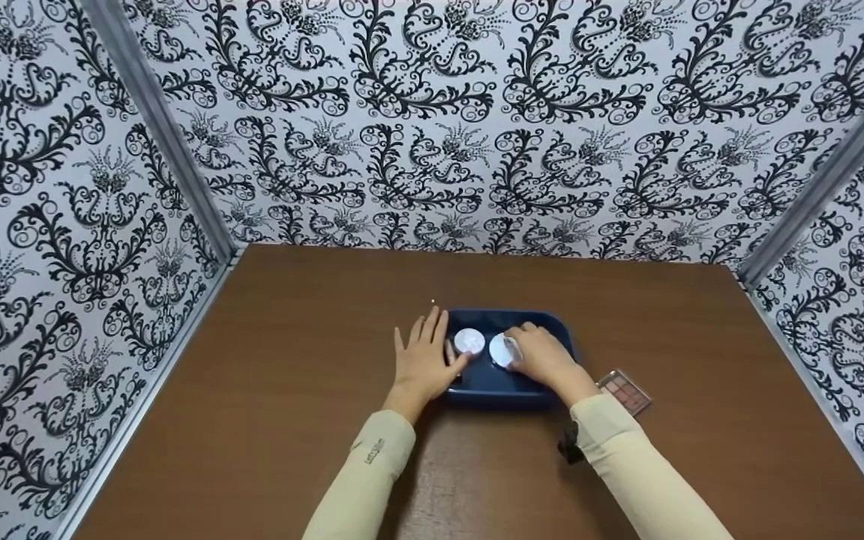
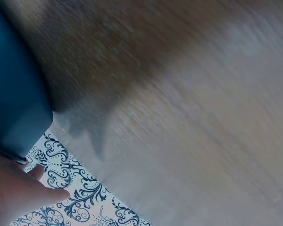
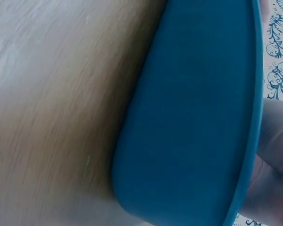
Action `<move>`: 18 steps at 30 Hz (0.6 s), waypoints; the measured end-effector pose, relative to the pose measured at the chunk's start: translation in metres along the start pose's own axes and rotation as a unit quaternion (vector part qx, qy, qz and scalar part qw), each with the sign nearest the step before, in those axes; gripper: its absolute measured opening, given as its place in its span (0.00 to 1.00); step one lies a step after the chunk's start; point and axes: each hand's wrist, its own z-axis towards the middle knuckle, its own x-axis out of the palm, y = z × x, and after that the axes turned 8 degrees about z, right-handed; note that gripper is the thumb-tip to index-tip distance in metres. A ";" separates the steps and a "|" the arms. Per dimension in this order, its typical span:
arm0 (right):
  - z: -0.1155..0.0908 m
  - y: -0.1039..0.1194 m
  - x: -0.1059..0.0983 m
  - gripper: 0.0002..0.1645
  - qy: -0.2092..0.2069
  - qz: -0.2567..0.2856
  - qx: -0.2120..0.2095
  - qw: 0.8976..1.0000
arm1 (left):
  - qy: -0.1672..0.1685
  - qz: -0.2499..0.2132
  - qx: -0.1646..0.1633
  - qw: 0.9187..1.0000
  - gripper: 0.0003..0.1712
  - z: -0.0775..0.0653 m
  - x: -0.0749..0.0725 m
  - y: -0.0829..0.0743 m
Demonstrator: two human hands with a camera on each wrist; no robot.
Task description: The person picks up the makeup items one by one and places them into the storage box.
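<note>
A dark blue plastic basin [image 1: 503, 401] sits on the brown table, holding two white round pieces. My left hand [image 1: 421, 364] rests over the basin's left rim with its fingers straight and spread. Its thumb reaches in close to the left white round piece [image 1: 469, 340]. Beside that thumb, a slim, partly hidden item [image 1: 450, 351] lies along the basin's left side. My right hand [image 1: 541, 354] reaches over the right side, thumb and fingers pinching the other white round piece [image 1: 500, 351]. A greyish, shiny edge shows at those fingertips; its kind is unclear.
Right of the basin lies a clear-cased makeup palette [image 1: 625, 391], partly behind the right sleeve. A small black object [image 1: 569, 444] is near the right forearm. Patterned walls [image 1: 432, 150] enclose the table [image 1: 312, 337] at the back and sides.
</note>
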 end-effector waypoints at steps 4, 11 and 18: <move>-0.005 0.000 -0.007 0.30 -0.010 0.022 -0.009 1.000 | -0.001 -0.001 0.000 1.000 0.50 -0.001 0.000 0.000; -0.014 -0.001 -0.024 0.28 -0.017 0.053 -0.012 0.998 | -0.007 0.001 0.002 1.000 0.50 0.001 0.002 0.001; -0.027 -0.005 -0.038 0.28 -0.021 0.080 -0.003 0.997 | -0.014 -0.001 0.003 1.000 0.49 0.000 0.003 0.001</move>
